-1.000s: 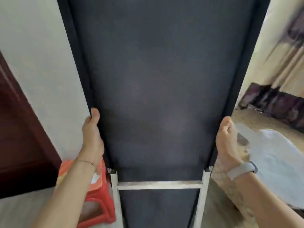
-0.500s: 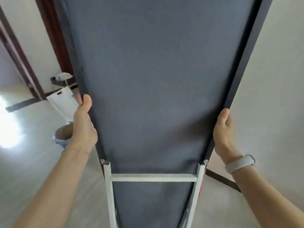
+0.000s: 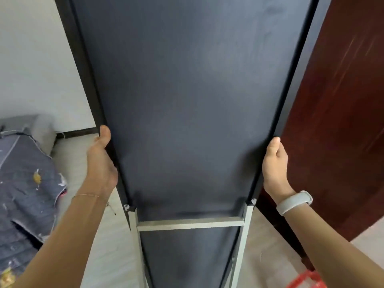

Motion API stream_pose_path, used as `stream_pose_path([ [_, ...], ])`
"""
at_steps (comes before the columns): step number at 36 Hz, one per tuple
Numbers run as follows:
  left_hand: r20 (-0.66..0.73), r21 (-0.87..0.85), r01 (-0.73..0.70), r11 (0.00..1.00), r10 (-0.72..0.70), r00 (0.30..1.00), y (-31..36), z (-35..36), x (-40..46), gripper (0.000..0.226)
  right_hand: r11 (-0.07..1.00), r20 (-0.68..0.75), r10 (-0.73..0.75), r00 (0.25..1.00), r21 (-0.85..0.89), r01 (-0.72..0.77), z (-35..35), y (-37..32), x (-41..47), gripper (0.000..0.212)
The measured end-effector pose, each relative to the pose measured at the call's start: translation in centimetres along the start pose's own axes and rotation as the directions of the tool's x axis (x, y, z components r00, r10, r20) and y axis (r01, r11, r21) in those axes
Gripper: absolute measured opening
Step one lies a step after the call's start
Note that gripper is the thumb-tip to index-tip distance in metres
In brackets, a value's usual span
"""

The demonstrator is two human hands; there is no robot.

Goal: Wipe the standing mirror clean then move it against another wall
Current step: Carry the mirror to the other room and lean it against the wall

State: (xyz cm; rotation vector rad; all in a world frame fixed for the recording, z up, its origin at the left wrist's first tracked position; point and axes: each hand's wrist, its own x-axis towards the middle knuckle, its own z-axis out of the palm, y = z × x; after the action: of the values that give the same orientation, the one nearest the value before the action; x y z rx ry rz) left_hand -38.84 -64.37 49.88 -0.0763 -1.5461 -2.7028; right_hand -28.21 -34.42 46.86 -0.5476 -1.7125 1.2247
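The standing mirror (image 3: 191, 104) fills the middle of the view with its dark grey back panel facing me, framed in black. Its pale metal stand (image 3: 190, 224) crosses below the panel. My left hand (image 3: 100, 163) grips the mirror's left edge, thumb on the back side. My right hand (image 3: 274, 165), with a white band on the wrist, grips the right edge at about the same height. The glass side is hidden from me.
A dark red wooden door (image 3: 336, 125) stands close on the right. A white wall (image 3: 37, 65) is behind on the left. A grey patterned bed or sofa (image 3: 25, 183) lies at the left. A red plastic stool (image 3: 305, 279) peeks in at the bottom right. Pale floor below.
The surroundings have swung round while I carry the mirror: the stool went from left to bottom right, the door now sits on the right, a bed appears at the left. Both grips are unchanged.
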Motion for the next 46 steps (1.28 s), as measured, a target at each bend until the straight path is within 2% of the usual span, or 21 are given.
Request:
stream_pose_path([
  [2,-0.045,-0.015,-0.031,0.999,0.031,0.999,0.5,-1.0,2.6,0.025,1.000,0.054,-0.006,0.999,0.006,0.006,4.2,0.2,1.6,0.047],
  [6,-0.113,-0.034,-0.092,0.995,0.088,0.990,1.7,-3.5,8.0,0.032,0.997,0.166,-0.019,0.986,0.072,0.007,12.2,0.6,4.0,0.042],
  [10,-0.176,-0.048,-0.120,0.992,0.110,0.978,2.5,-6.9,13.5,0.040,0.993,0.240,-0.003,0.971,0.117,-0.026,20.2,0.7,5.7,0.048],
  [13,-0.217,-0.041,-0.138,0.990,0.126,0.968,3.2,-9.2,17.8,0.027,0.990,0.286,0.015,0.958,0.131,-0.055,26.2,0.6,6.6,0.037],
  [18,-0.197,-0.052,-0.181,0.982,0.168,0.966,4.4,-12.8,26.2,0.026,0.987,0.337,0.001,0.942,0.150,-0.054,36.8,1.1,8.3,0.055],
  [22,-0.214,-0.036,-0.170,0.985,0.159,0.964,5.8,-15.4,34.1,0.025,0.991,0.319,-0.013,0.948,0.127,-0.029,45.7,1.2,9.8,0.042],
  [25,-0.263,-0.027,-0.146,0.989,0.134,0.955,6.8,-17.2,39.9,0.030,0.987,0.345,0.011,0.939,0.149,-0.066,52.1,1.5,10.8,0.038],
  [28,-0.226,-0.016,-0.171,0.985,0.163,0.960,7.4,-18.5,45.0,0.045,0.985,0.364,0.020,0.931,0.151,-0.080,57.4,1.5,11.8,0.043],
  [30,-0.201,-0.025,-0.179,0.984,0.171,0.965,7.7,-19.3,48.5,0.041,0.988,0.357,0.008,0.934,0.142,-0.062,61.0,1.8,12.5,0.036],
  [32,-0.186,-0.023,-0.179,0.984,0.172,0.967,7.9,-20.5,52.3,0.030,0.988,0.352,0.020,0.936,0.134,-0.071,64.6,2.1,13.5,0.044],
  [35,-0.201,-0.012,-0.172,0.985,0.167,0.965,8.1,-22.3,58.1,0.032,0.985,0.358,0.010,0.934,0.159,-0.072,70.2,2.6,15.1,0.070],
  [38,-0.208,0.000,-0.171,0.985,0.167,0.964,8.2,-23.5,63.4,0.028,0.980,0.365,-0.001,0.931,0.185,-0.071,75.5,3.0,16.6,0.060],
  [46,-0.247,0.020,-0.167,0.986,0.167,0.954,10.1,-27.9,79.9,0.031,0.968,0.396,-0.001,0.918,0.230,-0.098,93.6,4.2,21.4,0.054],
])
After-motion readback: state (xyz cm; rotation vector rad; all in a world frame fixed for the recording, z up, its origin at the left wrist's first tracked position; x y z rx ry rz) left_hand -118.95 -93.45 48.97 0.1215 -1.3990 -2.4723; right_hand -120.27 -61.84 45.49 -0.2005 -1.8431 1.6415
